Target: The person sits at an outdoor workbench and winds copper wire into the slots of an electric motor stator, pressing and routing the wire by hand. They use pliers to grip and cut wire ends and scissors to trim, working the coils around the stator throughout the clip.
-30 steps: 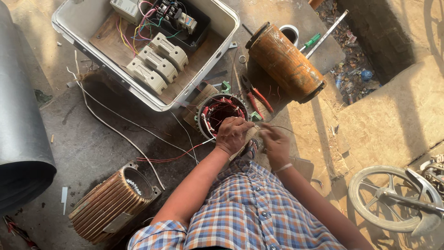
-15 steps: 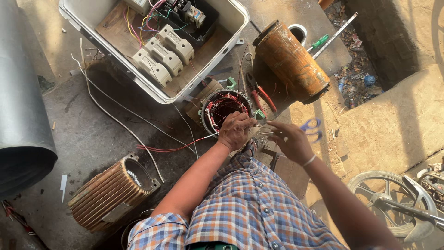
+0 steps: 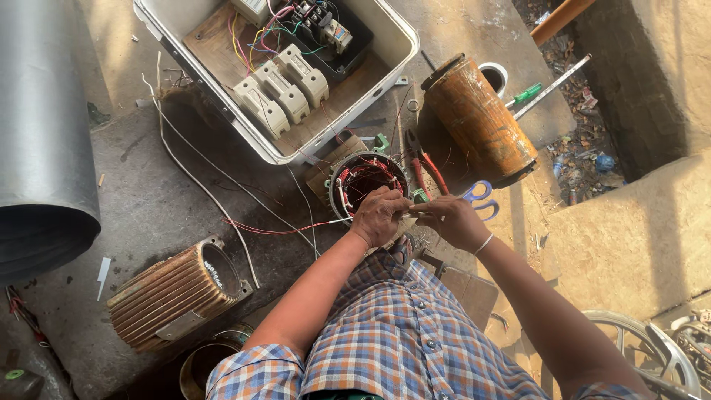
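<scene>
Motor stator (image 3: 366,181), both hands, concrete floor (image 3: 148,215)

A stained concrete floor (image 3: 148,215) carried everything. On it lay an open white box (image 3: 222,96) of switchgear, with a rusty cylinder (image 3: 481,122) on its side to the right of it. Between them stood a wound stator (image 3: 366,181), with red-handled pliers (image 3: 426,167) and blue scissors (image 3: 478,196) just beside it. A ribbed motor casing (image 3: 174,292) lay nearer the person, and a large grey pipe (image 3: 41,133) at the far left.
</scene>
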